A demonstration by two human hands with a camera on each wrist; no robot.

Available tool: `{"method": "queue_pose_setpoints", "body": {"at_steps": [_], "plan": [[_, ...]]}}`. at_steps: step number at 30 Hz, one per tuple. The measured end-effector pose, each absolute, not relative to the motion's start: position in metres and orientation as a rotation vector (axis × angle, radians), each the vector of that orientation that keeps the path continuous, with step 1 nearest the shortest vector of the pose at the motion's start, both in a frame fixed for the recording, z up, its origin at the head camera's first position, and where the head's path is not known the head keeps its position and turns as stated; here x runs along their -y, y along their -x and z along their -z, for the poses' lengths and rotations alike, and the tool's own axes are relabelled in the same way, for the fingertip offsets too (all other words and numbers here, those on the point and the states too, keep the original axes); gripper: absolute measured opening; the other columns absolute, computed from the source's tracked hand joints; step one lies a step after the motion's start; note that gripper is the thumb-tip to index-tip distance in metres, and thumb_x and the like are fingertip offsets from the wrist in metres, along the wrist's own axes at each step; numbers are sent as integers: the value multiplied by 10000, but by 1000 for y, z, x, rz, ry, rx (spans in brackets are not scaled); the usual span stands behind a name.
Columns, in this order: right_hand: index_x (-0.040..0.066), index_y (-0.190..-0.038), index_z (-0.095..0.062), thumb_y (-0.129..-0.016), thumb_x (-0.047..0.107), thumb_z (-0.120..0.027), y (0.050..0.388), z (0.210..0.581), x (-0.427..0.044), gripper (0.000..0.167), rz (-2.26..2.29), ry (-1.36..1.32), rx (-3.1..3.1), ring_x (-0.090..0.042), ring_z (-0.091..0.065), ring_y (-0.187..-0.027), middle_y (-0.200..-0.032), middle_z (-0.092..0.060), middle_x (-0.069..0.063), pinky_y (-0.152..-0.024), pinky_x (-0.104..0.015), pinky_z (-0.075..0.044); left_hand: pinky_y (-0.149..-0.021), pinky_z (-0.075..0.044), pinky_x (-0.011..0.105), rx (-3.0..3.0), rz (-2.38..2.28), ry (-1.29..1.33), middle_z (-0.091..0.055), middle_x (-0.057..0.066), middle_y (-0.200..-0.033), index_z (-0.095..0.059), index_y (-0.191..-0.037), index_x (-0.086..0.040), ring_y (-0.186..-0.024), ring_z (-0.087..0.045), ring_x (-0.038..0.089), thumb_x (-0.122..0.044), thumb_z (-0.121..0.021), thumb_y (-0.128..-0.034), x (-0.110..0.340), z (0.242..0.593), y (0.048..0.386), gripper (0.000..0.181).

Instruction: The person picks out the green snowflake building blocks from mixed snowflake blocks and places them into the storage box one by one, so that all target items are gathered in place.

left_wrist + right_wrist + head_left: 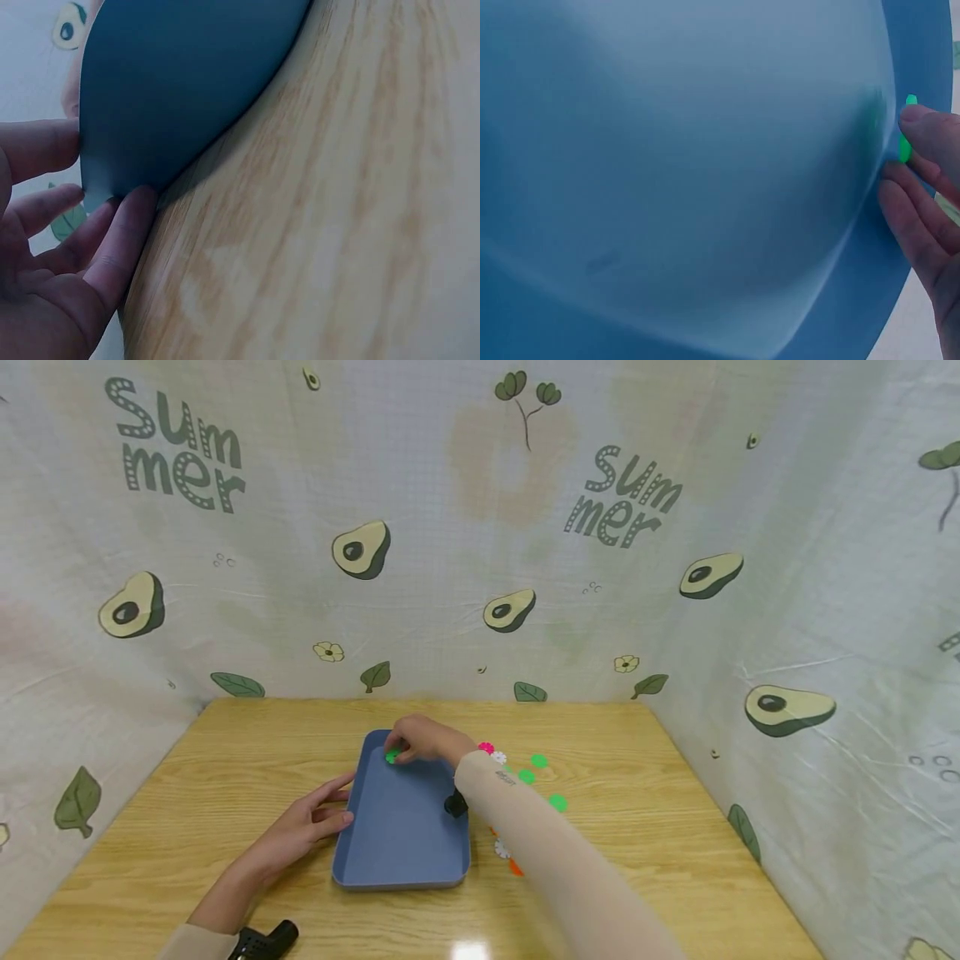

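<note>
Head view: my right hand pinches a green disc at the tray's far end; a loose pinch could drop it.

Left wrist view: my left hand, fingers extended, merely touches the tray, which might slide.

Right wrist view: the disc, edge-on, may flip.

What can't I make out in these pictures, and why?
Head view: the right sleeve partly hides some loose discs, preventing a full count.
Head view: the dark mark on that sleeve is too small to read.
Right wrist view: the right hand covers part of the green disc.
Left wrist view: the top edge cuts off the tray.
</note>
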State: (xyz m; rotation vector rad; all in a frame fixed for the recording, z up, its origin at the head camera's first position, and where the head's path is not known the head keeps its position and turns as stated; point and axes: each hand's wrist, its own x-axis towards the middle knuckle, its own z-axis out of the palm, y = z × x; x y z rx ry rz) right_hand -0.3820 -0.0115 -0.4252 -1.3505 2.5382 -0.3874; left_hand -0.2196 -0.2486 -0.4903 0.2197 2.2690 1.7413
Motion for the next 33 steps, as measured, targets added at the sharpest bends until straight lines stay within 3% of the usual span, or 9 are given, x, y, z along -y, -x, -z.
{"method": "queue_pose_setpoints", "body": {"at_steps": [9, 33], "plan": [[116, -1267, -790, -1004, 144, -766, 384, 438, 20, 265, 270, 1367, -2573, -109, -683, -1030, -1220, -738, -23, -860, -174, -520, -988, -553, 311, -2262, -1759, -219, -410, 261, -1597, -313, -1687, -155, -1351, -571, 374, -237, -678, -1068, 248, 491, 221, 722], [168, -1330, -768, -1016, 168, -741, 380, 446, 28, 315, 192, 1370, -2635, -142, -641, -1208, -1272, -706, -5, -1015, -213, -491, -996, -549, 324, -2254, -1755, -223, -387, 272, -1611, -291, -1693, -147, -1358, -558, 382, -242, -663, -1077, 251, 491, 220, 725]]}}
